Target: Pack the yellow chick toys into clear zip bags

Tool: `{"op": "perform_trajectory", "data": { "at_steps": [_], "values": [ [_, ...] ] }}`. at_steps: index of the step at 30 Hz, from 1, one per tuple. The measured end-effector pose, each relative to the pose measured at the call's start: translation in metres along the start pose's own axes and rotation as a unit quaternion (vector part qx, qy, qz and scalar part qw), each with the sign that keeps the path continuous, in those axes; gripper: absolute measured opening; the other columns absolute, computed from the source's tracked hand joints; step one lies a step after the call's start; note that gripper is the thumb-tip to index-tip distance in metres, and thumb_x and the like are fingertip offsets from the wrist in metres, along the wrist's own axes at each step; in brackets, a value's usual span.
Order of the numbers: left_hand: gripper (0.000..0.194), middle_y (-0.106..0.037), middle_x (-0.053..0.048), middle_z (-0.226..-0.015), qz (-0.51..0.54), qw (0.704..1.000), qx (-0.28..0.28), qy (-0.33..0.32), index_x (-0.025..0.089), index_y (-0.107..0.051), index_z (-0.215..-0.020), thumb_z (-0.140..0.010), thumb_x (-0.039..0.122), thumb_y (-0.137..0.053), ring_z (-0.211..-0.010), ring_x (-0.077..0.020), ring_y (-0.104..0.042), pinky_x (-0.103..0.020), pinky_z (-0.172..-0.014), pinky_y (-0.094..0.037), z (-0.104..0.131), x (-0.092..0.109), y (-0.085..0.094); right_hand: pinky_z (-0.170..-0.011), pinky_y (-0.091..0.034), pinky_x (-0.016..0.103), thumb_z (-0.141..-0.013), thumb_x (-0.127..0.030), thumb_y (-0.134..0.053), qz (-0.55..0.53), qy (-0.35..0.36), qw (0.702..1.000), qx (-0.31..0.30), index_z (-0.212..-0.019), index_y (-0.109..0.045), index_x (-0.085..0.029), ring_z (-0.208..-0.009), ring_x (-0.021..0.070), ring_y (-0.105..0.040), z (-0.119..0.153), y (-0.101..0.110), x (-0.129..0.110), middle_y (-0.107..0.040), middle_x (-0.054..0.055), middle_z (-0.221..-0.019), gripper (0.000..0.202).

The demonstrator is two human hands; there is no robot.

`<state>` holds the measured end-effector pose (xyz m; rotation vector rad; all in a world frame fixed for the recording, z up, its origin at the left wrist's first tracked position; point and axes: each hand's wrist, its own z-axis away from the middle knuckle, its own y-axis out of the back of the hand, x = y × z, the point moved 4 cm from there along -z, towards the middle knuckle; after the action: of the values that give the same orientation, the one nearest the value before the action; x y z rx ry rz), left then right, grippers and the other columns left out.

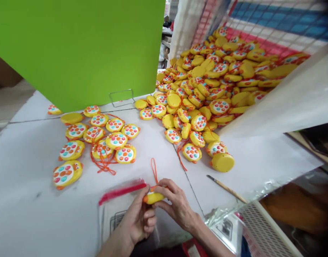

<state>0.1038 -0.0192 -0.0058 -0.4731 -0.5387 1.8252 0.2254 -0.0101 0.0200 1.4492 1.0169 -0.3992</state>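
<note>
Yellow toy (154,198) held edge-on above the table (35,214), toward its near edge. One end is pinched by the left hand (139,216), thumb uppermost; the other is clamped by the right hand (177,203), fingers over, thumb beneath. Upper face mostly hidden by fingers. Orange cord (154,169) is looped out beyond the toy, toward the far edge; its attachment cannot be made out. Plastic bag (123,192) lies beside the left hand.

Judgement: light pressure on the rim is advised, so that raised dots are not rubbed; cord should be kept untrapped, and the pointed tool (225,188) near the right edge avoided.
</note>
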Motion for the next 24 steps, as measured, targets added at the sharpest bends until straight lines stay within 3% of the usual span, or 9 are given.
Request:
{"op": "perform_trajectory", "data": {
  "at_steps": [13, 16, 18, 21, 24],
  "values": [
    [0.061, -0.022, 0.009, -0.026, 0.012, 1.0, -0.004, 0.018, 0.015, -0.046, -0.045, -0.087, 0.057, -0.031, -0.022, -0.0035, -0.026, -0.012, -0.028, -0.013, -0.006, 0.007, -0.004, -0.069, -0.051, 0.029, -0.09, -0.029, -0.052, 0.086, -0.009, 0.995, -0.048, -0.109, -0.054, -0.025, -0.085, 0.019, -0.06, -0.011, 0.003, -0.005, -0.057, 0.007, -0.101, 0.02],
    [0.058, -0.025, 0.009, -0.027, -0.002, 1.0, 0.001, 0.001, 0.016, -0.047, -0.047, -0.087, 0.055, -0.032, -0.023, -0.0037, -0.028, -0.012, -0.028, -0.014, -0.004, 0.004, -0.002, -0.075, -0.051, 0.03, -0.089, -0.026, -0.053, 0.061, -0.027, 0.997, -0.035, -0.113, -0.054, -0.027, -0.091, 0.0194, -0.06, -0.004, 0.002, -0.006, -0.057, 0.007, -0.106, 0.024],
    [0.054, -0.028, 0.008, -0.027, -0.018, 1.0, 0.001, -0.019, 0.016, -0.049, -0.048, -0.085, 0.054, -0.038, -0.022, -0.0045, -0.029, -0.013, -0.027, -0.014, -0.002, 0.005, -0.002, -0.084, -0.051, 0.031, -0.09, -0.026, -0.052, 0.045, -0.032, 0.998, 0.008, -0.121, -0.049, -0.028, -0.105, 0.0213, -0.057, 0.004, 0.006, -0.003, -0.052, 0.009, -0.12, 0.032],
    [0.047, -0.032, 0.007, -0.026, -0.068, 0.992, -0.007, -0.108, 0.016, -0.048, -0.047, -0.073, 0.054, -0.057, -0.022, -0.0064, -0.031, -0.016, -0.026, -0.016, 0.01, 0.031, -0.005, -0.085, -0.052, 0.029, -0.091, -0.026, -0.049, 0.029, -0.067, 0.993, 0.093, -0.132, -0.039, -0.026, -0.115, 0.0228, -0.052, 0.015, 0.013, 0.007, -0.046, 0.012, -0.132, 0.042],
    [0.041, -0.04, 0.008, -0.03, -0.091, 0.968, -0.006, -0.233, 0.017, -0.048, -0.049, -0.062, 0.049, -0.07, -0.026, -0.0072, -0.039, -0.016, -0.027, -0.022, 0.036, 0.08, -0.012, -0.081, -0.053, 0.025, -0.09, -0.022, -0.049, 0.023, -0.079, 0.994, 0.076, -0.127, -0.044, -0.027, -0.108, 0.0205, -0.058, 0.017, 0.004, 0.006, -0.056, 0.009, -0.123, 0.038]
  ]
}}
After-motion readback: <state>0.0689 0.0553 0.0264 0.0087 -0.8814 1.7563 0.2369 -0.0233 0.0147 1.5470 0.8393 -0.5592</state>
